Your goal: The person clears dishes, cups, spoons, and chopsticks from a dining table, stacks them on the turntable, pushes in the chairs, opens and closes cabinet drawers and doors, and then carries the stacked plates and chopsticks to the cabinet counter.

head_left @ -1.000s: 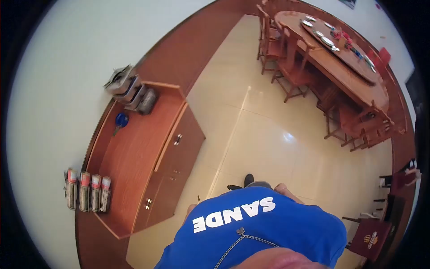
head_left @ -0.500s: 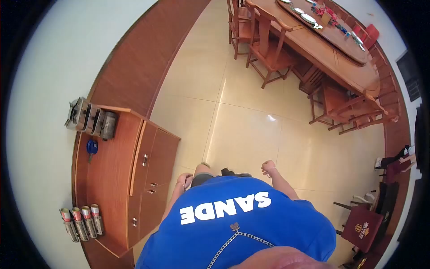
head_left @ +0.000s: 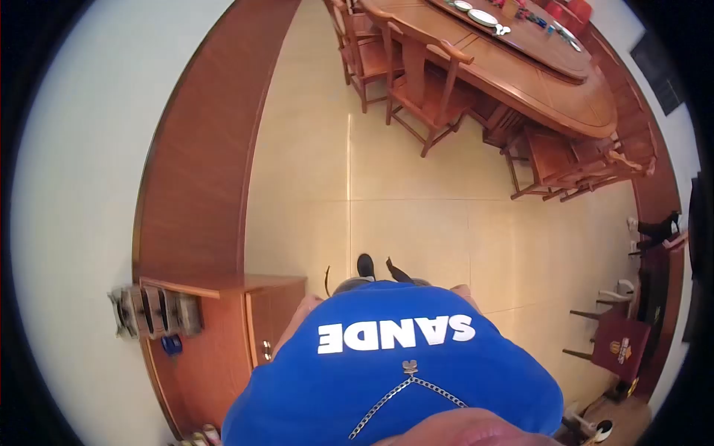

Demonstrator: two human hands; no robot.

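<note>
Both my hands are out of sight beyond the blue shirt. At the shirt's left edge a strip of my left arm shows, close to the wooden cabinet. On the other side, a small part of my right arm appears over the tiled floor. One black shoe points forward on the tiles. A dark strap-like piece sticks out past the shirt beside it, and a thin dark curved strip is farther left.
A round wooden dining table with dishes stands ahead, ringed by wooden chairs. Metal containers and a blue object sit on the cabinet. A dark red chair stands at right; another person's legs show beyond it.
The view has moved forward along the floor: the cabinet and containers have slid toward the bottom. My hands, visible beside my body before, have gone behind the shirt, and a shoe has appeared.
</note>
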